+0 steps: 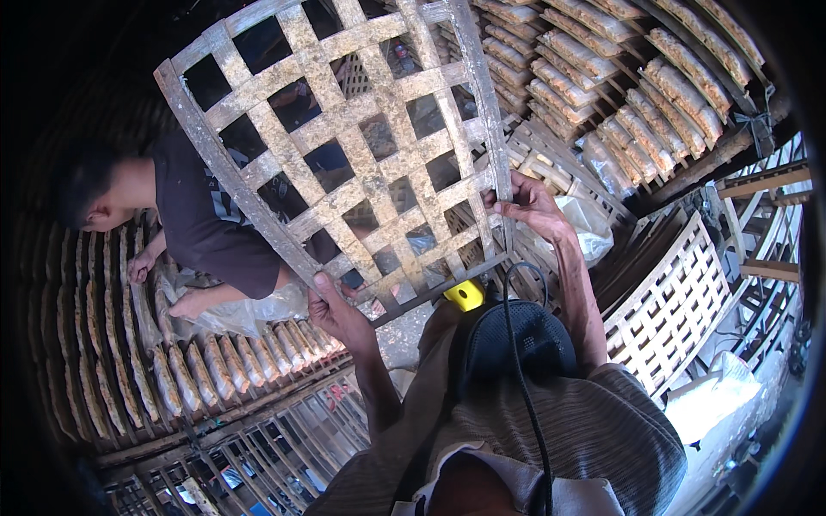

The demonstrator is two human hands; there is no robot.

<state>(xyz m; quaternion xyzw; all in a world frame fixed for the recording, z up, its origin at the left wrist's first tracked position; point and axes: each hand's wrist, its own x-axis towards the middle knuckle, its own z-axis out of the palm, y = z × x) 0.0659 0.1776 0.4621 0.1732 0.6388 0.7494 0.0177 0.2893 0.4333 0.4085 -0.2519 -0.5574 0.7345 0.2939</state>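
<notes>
Between my two hands a woven bamboo lattice tray (344,116) is held up, tilted, with its wide end far from me. It has square gaps, a dark wooden rim and pale, speckled strips. My left hand (340,316) grips the near left corner, thumb on top of the rim. At the right rim, close to the near right corner, my right hand (535,209) is closed on the tray, with its thumb on the rim. The undersides of both grips are hidden. Nothing lies on the lattice.
A co-worker (215,206) in a dark shirt bends at the left, hands by a clear plastic sheet (245,311). Rows of pale slabs (206,374) fill racks at left and upper right. Another lattice tray (667,297) leans at the right, near white plastic (710,396).
</notes>
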